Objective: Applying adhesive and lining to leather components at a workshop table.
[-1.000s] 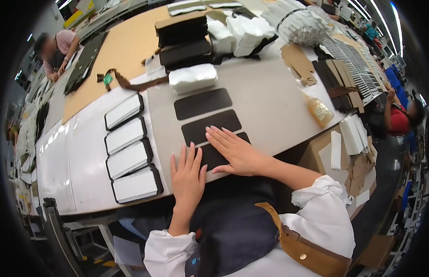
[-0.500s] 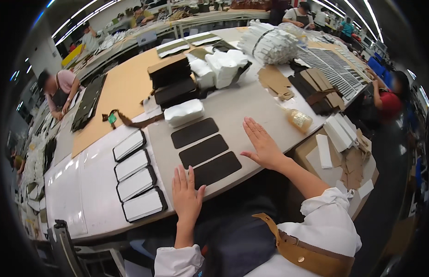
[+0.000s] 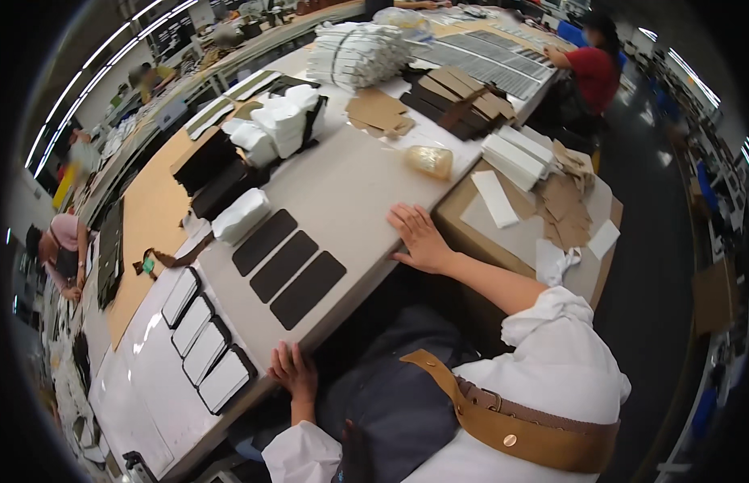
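Both hands rest open on the near edge of the grey work table [image 3: 350, 185], holding nothing.

Three dark, matte, rounded rectangular pieces [image 3: 287, 266] lie in a row between the hands, laid out but untouched; the right hand [image 3: 419, 237] lies flat, fingers spread, the left hand [image 3: 294, 374] grips the table edge near four white-faced, black-rimmed panels [image 3: 204, 340].

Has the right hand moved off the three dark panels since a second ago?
Yes. The right hand has slid rightward off the nearest dark panel and now rests flat at the table edge.
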The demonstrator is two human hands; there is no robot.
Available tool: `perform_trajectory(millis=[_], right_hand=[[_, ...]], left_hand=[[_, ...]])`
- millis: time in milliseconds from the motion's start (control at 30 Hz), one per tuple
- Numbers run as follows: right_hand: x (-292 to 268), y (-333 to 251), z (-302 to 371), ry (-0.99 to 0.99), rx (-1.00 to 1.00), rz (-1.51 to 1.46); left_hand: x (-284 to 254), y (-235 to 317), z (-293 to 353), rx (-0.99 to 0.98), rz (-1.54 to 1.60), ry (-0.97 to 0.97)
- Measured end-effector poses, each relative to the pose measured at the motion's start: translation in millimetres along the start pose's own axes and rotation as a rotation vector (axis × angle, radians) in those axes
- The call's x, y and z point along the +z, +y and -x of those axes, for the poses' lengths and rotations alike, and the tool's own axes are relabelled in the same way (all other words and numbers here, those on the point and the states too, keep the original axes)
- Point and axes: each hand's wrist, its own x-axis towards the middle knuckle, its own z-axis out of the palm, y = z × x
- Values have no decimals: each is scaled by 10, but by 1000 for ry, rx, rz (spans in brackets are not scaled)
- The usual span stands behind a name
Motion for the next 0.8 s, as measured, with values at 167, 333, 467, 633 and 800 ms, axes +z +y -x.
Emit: perform_trajectory(millis=[167,333,467,633,800], right_hand=[[250,-10,152,228,55,-55],[457,-73,183,425,75,-102],[465,-67,187,462,49,-128],[462,-57,193,471,62,-146],[444,-120,164,482,55,-195]], left_hand=[[17,80,-102,-61,88,60],[-16,144,-108,-85,85,39],[-124,199,-149,-135,143,17],[-247,256,-231,-163,160,-35],[-309,262,-215,-173,151,-45]])
